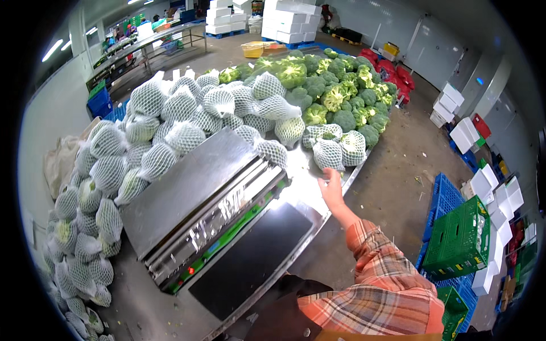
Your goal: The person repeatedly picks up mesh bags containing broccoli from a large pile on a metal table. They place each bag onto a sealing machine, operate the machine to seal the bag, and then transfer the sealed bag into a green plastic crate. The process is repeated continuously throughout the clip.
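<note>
My right hand (333,192) reaches over the steel table (303,184) from a plaid sleeve. Its fingertips are at the lower edge of a broccoli head in white foam netting (328,154). Thumb and forefinger look apart; whether they touch the netting, I cannot tell. Beside that head sits another netted broccoli head (353,149), and a third netted one (323,132) lies just behind. My left hand is out of view. Before me stands a steel film-wrapping machine (192,204) with rollers and a flat black plate (252,261).
Bare broccoli heads (315,87) are heaped at the table's back right. Netted heads (183,136) pile up behind and left of the machine. On the right, a green crate (456,238) rests on blue pallets (443,200). White foam boxes (290,21) and red sacks (394,74) stand farther back.
</note>
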The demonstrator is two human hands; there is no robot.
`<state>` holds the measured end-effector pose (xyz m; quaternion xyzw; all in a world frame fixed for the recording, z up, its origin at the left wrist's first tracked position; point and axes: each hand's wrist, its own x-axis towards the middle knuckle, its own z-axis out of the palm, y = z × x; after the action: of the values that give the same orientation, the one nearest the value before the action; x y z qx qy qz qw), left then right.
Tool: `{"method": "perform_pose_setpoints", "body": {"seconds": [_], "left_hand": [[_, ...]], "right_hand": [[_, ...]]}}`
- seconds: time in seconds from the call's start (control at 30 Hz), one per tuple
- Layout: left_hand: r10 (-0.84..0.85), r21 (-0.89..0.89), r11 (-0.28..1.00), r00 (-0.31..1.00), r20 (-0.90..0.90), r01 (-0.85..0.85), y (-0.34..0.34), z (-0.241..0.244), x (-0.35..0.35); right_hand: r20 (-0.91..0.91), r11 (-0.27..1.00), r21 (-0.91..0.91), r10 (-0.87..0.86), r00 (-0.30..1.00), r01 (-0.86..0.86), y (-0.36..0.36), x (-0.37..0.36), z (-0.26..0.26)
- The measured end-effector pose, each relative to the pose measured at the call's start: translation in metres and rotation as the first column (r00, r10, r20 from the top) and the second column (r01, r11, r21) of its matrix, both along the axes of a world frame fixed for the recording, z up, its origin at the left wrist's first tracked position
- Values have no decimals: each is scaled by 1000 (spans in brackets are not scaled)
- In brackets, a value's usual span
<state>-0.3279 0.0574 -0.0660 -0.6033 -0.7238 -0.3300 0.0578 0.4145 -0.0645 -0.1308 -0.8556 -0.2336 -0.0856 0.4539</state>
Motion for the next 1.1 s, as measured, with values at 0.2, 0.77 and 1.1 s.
{"method": "perform_pose_setpoints", "body": {"seconds": [0.2,0.77,1.1], "left_hand": [[71,30,997,990,-125,-68,42,51,48],[-950,-18,260,259,176,965,173,104,397],[-717,43,599,511,473,800,202,30,339]], "right_hand": [[130,762,-572,-281,951,303,33,96,-24],[-725,638,484,675,133,-598,198,-39,177],[-664,544,99,659,352,-833,282,-124,141]]}}
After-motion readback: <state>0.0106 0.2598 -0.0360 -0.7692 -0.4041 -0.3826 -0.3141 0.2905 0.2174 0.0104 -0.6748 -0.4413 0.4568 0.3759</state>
